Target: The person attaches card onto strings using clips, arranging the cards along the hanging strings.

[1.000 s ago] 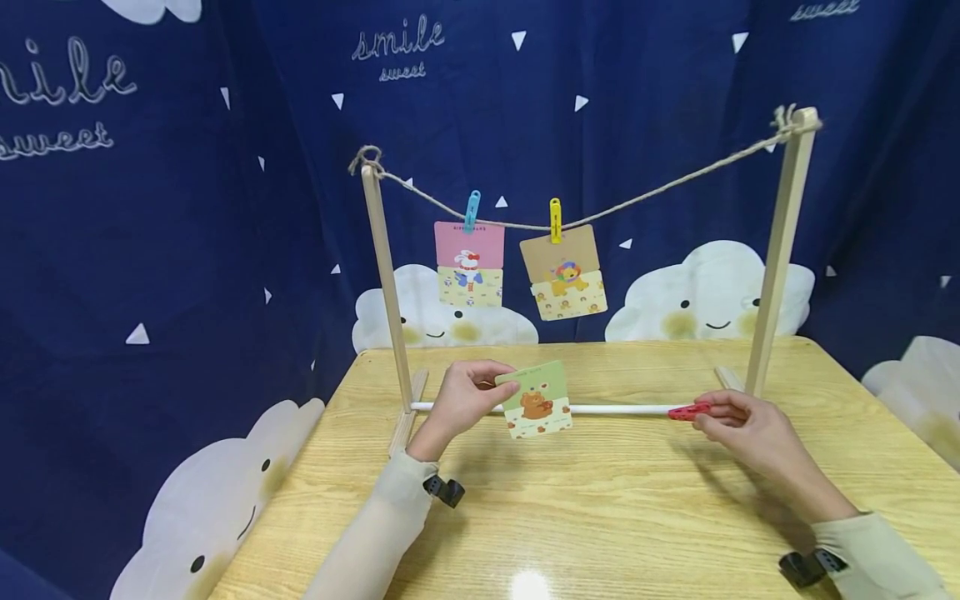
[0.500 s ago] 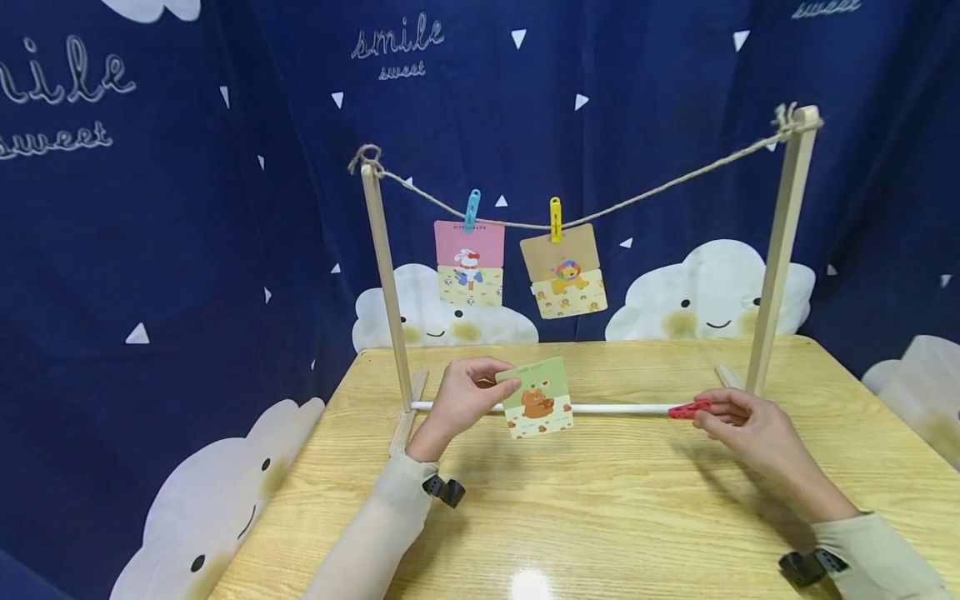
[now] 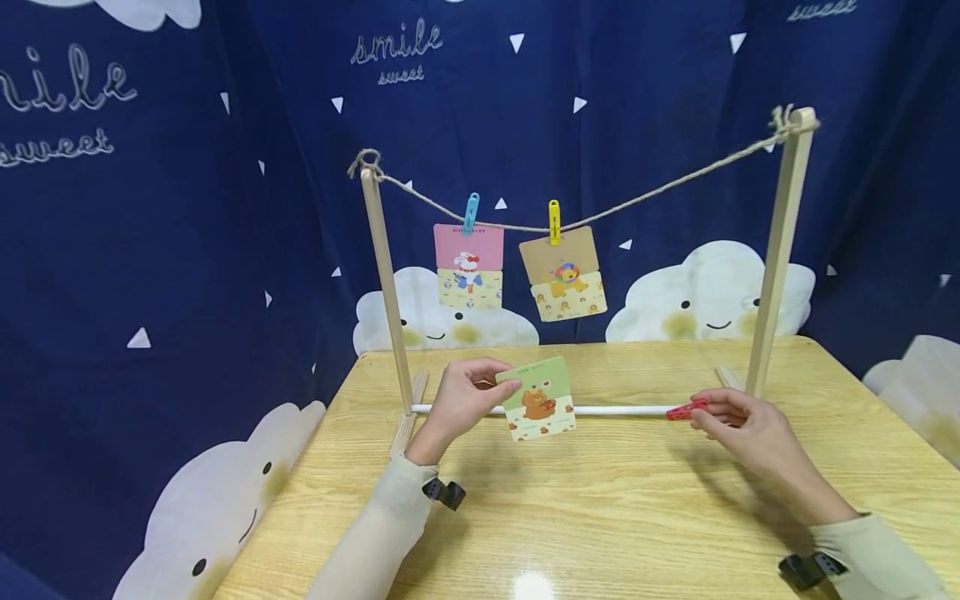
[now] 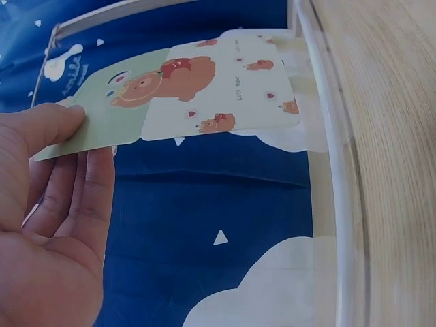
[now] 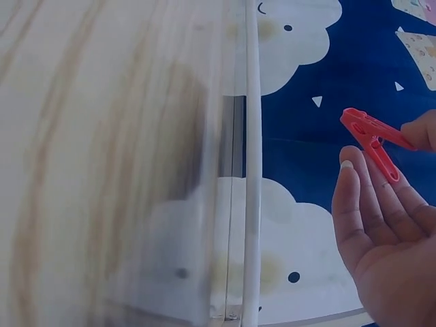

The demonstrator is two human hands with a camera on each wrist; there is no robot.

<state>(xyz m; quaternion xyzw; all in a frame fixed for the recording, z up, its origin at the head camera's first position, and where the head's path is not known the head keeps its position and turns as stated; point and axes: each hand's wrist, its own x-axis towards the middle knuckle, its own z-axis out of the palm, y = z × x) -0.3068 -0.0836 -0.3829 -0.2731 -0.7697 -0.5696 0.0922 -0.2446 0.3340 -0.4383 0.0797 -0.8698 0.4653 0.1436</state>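
Observation:
My left hand (image 3: 467,402) pinches a green and cream card (image 3: 538,400) with a brown bear on it, thumb on the front and fingers behind. In the left wrist view the card (image 4: 184,88) is held by its green end. My right hand (image 3: 753,429) holds a red clothespin (image 3: 686,410) between thumb and fingers. The right wrist view shows the clothespin (image 5: 371,139) with its handle ends between thumb and fingers. Above, a pink rabbit card (image 3: 468,265) hangs from a twine line (image 3: 675,182) by a blue clothespin (image 3: 471,213); a tan lion card (image 3: 564,275) hangs by a yellow clothespin (image 3: 554,222).
Two wooden posts, the left post (image 3: 387,292) and the taller right post (image 3: 782,250), carry the line. A white rod (image 3: 622,410) joins them low down over the wooden table (image 3: 600,517). Behind hangs a dark blue curtain (image 3: 225,208) with clouds.
Both hands stay almost in place, with the card and the red clothespin still held. The whole head view shifts very slightly.

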